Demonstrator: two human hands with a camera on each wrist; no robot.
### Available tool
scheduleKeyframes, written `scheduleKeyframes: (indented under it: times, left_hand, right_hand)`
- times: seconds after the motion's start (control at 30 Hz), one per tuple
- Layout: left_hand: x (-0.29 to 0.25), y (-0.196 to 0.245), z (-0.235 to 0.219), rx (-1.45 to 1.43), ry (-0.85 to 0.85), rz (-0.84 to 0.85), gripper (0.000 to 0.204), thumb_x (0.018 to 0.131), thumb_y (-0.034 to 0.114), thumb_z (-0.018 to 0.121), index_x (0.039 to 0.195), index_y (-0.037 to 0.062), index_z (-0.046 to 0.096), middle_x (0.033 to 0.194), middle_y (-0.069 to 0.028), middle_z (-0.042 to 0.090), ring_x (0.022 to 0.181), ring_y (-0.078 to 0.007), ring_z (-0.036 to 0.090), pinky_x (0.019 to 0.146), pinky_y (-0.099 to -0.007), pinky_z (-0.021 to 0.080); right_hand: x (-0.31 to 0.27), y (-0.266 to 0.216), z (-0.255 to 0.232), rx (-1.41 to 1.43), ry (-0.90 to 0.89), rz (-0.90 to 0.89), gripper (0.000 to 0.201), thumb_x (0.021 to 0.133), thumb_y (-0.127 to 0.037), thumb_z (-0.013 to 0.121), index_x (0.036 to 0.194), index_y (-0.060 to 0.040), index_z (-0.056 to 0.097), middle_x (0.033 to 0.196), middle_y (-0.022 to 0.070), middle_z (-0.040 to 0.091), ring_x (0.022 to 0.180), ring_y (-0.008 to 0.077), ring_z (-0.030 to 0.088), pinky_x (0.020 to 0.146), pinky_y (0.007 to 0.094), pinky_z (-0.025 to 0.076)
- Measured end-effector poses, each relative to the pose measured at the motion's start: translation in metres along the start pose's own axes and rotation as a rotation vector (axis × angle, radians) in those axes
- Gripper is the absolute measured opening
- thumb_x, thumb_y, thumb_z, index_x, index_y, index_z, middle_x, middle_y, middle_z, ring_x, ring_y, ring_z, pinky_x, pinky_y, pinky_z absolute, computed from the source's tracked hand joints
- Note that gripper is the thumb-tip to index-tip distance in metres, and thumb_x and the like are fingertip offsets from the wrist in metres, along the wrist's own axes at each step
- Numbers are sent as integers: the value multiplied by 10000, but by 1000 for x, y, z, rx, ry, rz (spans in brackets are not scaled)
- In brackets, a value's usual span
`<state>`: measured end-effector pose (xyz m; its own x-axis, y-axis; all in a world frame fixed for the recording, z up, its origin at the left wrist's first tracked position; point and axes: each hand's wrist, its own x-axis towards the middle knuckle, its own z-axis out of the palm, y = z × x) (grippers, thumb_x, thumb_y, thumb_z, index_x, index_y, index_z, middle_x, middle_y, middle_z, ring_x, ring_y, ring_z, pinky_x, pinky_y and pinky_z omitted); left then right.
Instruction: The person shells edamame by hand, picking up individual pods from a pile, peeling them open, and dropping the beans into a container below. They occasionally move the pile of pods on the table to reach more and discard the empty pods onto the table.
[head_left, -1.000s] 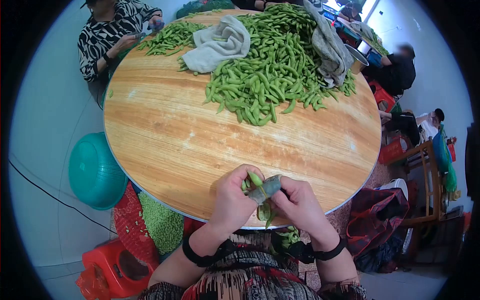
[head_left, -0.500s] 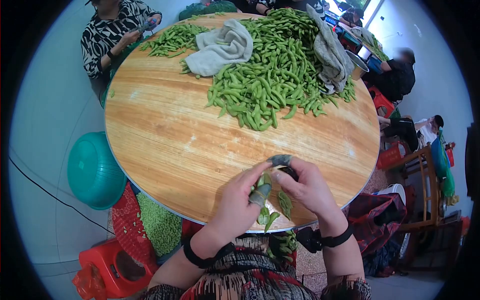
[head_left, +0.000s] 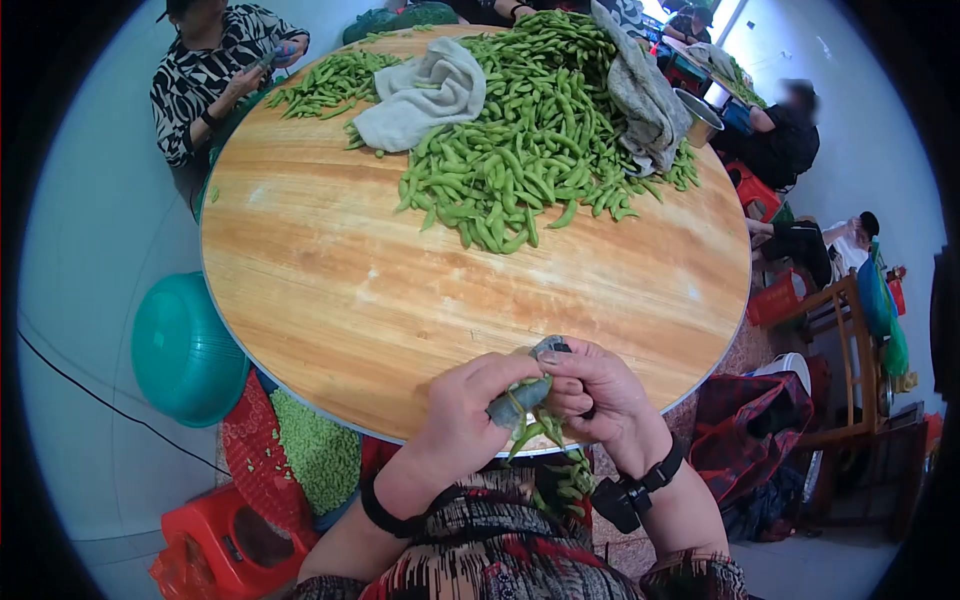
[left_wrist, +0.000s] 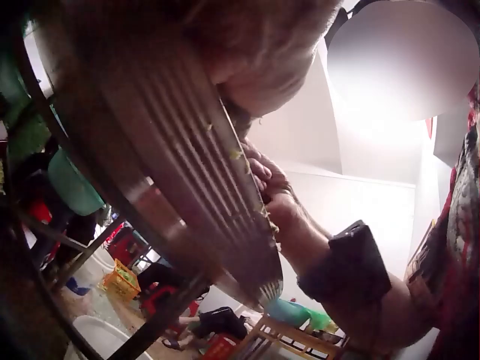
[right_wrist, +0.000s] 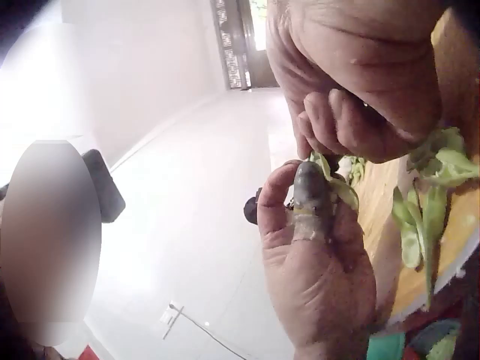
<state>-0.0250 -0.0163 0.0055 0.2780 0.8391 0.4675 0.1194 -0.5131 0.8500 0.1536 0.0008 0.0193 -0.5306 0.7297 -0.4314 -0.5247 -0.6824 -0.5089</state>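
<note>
Both hands meet over the near edge of the round wooden table (head_left: 300,290). My left hand (head_left: 462,405) pinches a green edamame pod (right_wrist: 345,193) under its thumb, which wears a grey-green cover (right_wrist: 309,199). My right hand (head_left: 605,385) comes in from the right with curled fingers, its fingertips pinching at the pod's end; a dark grey cover (head_left: 550,345) sits on one of its digits. Below the hands, several green pods (right_wrist: 420,221) lie at the table's edge. The left wrist view shows mostly the table's ribbed rim (left_wrist: 202,142), with the pod hidden.
A large heap of edamame pods (head_left: 510,160) lies at the far side, with grey cloths (head_left: 430,95) on it. Shelled beans (head_left: 315,450) fill a container low on the left, near a teal basin (head_left: 190,345) and red stool (head_left: 235,535). Another person (head_left: 225,75) sits across the table.
Half a second ago my right hand was apart from the left, with opened pods showing between them. The right hand has come back against the left, and the head view has shifted slightly.
</note>
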Motion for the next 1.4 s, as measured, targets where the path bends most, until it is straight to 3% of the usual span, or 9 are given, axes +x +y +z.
scheduleKeyframes:
  times: [0.37,0.53,0.63,0.73,0.8,0.93,1.03,1.17,1.4]
  left_hand:
    - [-15,-2,-21,-535,28,-620,248,730,-128,522,929,18,500,847,0,521,787,-47,494,669,-172,401]
    - [-63,16,-92,-504,496,-229,129,904,124,465,1013,56,480,936,-96,581,646,-48,513,442,-172,351]
    - [-130,-36,-167,-500,761,-254,207,899,174,506,1058,46,476,966,-92,565,787,-88,547,582,-181,429]
    - [-171,-102,-184,-377,1071,-499,146,877,65,523,1022,47,519,923,-58,573,702,-54,492,559,-148,410]
    - [-172,-123,-182,-332,924,-1228,213,884,68,522,1095,34,520,1031,-71,565,874,-104,532,738,-235,461]
    - [-141,-96,-195,127,1149,-517,327,890,86,524,1205,15,475,1228,-97,489,1137,-175,466,925,-312,405]
    - [-72,-19,-182,66,873,-101,385,886,49,502,1264,19,434,1280,-113,457,1216,-218,415,961,-350,397]
    - [-3,3,-133,135,502,-202,411,837,55,586,1221,-6,452,1284,-134,459,1171,-220,461,959,-326,396]
    - [23,-8,-61,715,-36,-229,590,760,91,667,1292,57,415,1341,-218,365,1246,-362,362,998,-473,332]
  right_hand:
    - [10,3,12,-521,201,-238,134,835,-141,610,761,-41,561,588,-39,484,465,47,403,424,195,312]
    - [0,7,27,-1386,273,-351,215,792,-168,619,740,37,577,547,84,550,502,119,528,499,276,428]
    - [-4,12,20,-1488,99,-265,208,786,-159,625,729,36,583,545,122,540,485,146,522,499,297,425]
    - [-13,9,35,-1521,-12,-143,170,782,-145,646,816,17,611,615,119,576,531,164,523,547,302,436]
    - [-13,7,36,-1495,-134,-151,163,785,-141,646,849,6,617,654,123,588,570,167,543,576,302,445]
    - [-7,-27,34,-1615,60,-204,151,799,-97,612,932,-32,639,748,12,620,695,68,546,651,243,463]
    - [39,-104,-12,-1844,432,-609,276,796,-146,598,1051,-40,596,740,141,636,659,211,622,628,300,478]
    - [112,-185,-34,-1857,706,-768,407,802,-269,575,1156,-68,550,911,211,634,877,345,607,772,413,469]
    - [149,-146,-11,-1888,492,-788,456,816,-376,590,1130,-47,561,899,230,627,849,376,602,755,421,478]
